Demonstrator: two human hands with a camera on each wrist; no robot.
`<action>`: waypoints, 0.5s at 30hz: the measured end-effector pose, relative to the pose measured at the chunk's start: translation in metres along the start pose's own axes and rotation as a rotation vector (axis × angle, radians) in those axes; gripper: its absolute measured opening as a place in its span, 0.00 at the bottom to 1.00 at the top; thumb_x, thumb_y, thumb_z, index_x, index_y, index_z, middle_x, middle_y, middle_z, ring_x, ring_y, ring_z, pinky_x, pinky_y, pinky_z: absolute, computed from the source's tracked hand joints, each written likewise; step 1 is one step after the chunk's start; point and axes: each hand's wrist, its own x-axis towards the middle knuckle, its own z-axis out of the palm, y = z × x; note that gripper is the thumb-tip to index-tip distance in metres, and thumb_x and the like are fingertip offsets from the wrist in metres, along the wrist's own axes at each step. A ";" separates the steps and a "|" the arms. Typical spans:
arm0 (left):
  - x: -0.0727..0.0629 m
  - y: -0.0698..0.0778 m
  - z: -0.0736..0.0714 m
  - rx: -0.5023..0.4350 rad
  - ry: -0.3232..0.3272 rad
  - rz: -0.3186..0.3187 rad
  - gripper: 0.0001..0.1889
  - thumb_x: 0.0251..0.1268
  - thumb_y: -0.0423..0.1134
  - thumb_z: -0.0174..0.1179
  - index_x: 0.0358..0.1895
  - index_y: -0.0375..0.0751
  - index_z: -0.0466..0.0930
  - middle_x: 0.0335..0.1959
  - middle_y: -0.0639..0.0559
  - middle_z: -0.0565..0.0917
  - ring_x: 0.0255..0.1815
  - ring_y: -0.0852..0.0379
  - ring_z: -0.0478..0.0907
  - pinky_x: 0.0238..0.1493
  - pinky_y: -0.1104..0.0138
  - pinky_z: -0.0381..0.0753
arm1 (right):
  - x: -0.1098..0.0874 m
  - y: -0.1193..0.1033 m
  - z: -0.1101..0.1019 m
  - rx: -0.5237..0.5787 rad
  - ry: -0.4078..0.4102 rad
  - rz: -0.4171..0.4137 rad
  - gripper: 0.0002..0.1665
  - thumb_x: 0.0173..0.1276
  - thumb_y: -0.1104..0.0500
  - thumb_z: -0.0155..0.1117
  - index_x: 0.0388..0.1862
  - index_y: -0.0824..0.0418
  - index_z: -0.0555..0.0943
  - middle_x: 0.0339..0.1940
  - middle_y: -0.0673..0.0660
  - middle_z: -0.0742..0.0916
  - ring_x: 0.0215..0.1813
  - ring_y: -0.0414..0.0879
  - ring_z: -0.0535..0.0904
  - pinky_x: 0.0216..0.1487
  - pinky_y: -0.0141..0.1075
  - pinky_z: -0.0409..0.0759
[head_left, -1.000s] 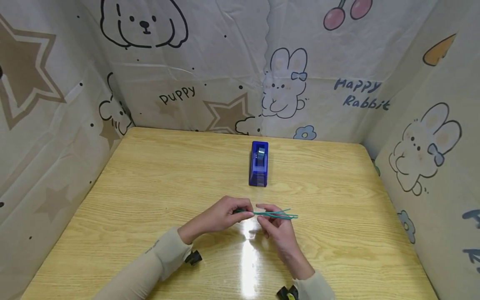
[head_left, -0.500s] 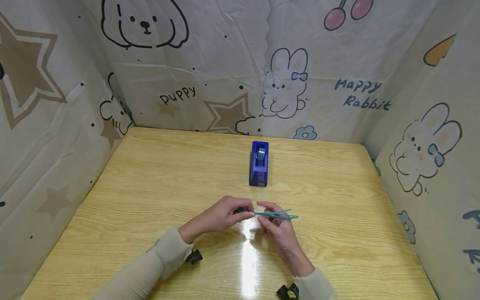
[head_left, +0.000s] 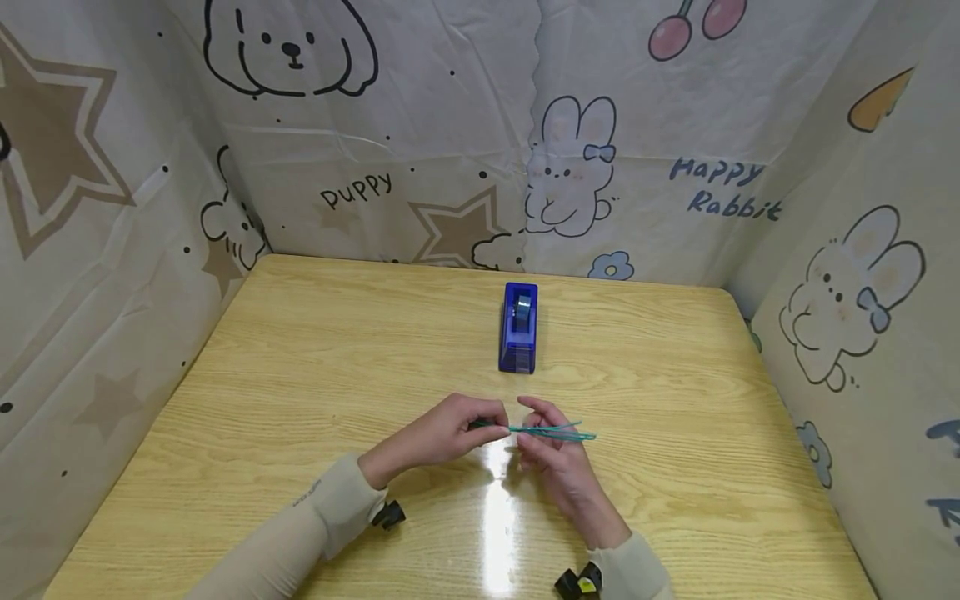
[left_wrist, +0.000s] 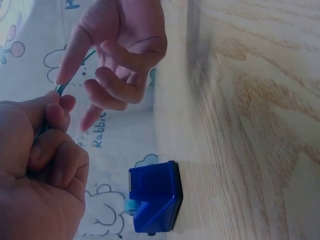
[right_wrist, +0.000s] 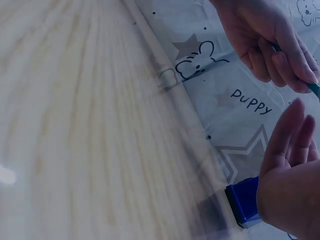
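Note:
My left hand (head_left: 457,429) pinches a bundle of thin teal-green strands (head_left: 566,434) between thumb and fingers, above the wooden table. From this pinch the strands run to the right and fan out, their far ends looking partly looped. My right hand (head_left: 562,462) is beside them, palm turned toward the bundle and index finger raised. In the left wrist view, the right thumb (left_wrist: 72,60) reaches to the strands right by the left fingertips, while the other fingers hang loosely bent and spread. Most of the bundle's left end is hidden inside my left hand (left_wrist: 45,165).
A blue tape dispenser (head_left: 517,354) with a roll of clear tape stands on the table (head_left: 337,333) beyond the hands. Printed cloth (head_left: 450,125) with rabbits, stars and a puppy walls in the back and sides. Light glares off the table below the hands.
My right hand's index finger has lifted slightly away from the thumb, and the hand has shifted a little. The left hand keeps its pinch on the strands almost unmoved.

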 end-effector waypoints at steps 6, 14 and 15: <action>-0.001 0.000 0.000 0.007 0.001 -0.006 0.08 0.80 0.42 0.57 0.38 0.49 0.82 0.27 0.61 0.77 0.26 0.70 0.67 0.31 0.74 0.69 | -0.005 0.000 0.001 -0.111 0.080 0.120 0.10 0.77 0.64 0.62 0.49 0.51 0.83 0.31 0.44 0.83 0.29 0.36 0.79 0.29 0.28 0.79; -0.002 0.000 0.001 0.005 -0.002 0.006 0.09 0.81 0.42 0.57 0.38 0.49 0.82 0.28 0.60 0.79 0.26 0.69 0.67 0.31 0.74 0.70 | -0.009 -0.005 0.008 -0.162 0.191 0.183 0.12 0.75 0.64 0.64 0.35 0.48 0.86 0.27 0.43 0.83 0.25 0.35 0.74 0.28 0.27 0.75; -0.002 0.000 0.000 0.007 -0.003 0.009 0.09 0.81 0.42 0.57 0.38 0.49 0.83 0.28 0.60 0.79 0.26 0.69 0.67 0.31 0.74 0.70 | -0.009 -0.006 0.008 -0.149 0.188 0.174 0.12 0.75 0.65 0.64 0.36 0.48 0.86 0.28 0.42 0.83 0.25 0.35 0.74 0.28 0.27 0.75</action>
